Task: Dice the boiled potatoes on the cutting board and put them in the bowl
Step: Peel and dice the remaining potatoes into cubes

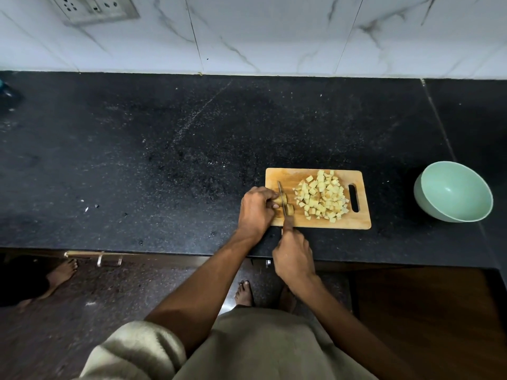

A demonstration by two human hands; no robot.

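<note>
"So, nearly done?"

"Lots of cubes (321,197) sit on the cutting board (318,223). My left hand (255,209) holds the last potato (285,205) there; my right hand (293,259) grips the knife (282,197). The bowl (454,192) beside the board has nothing yet."

Pale-yellow potato cubes (322,197), tan board (301,224), mint bowl (455,192) — black speckled counter (164,146), perhaps granite.
</note>
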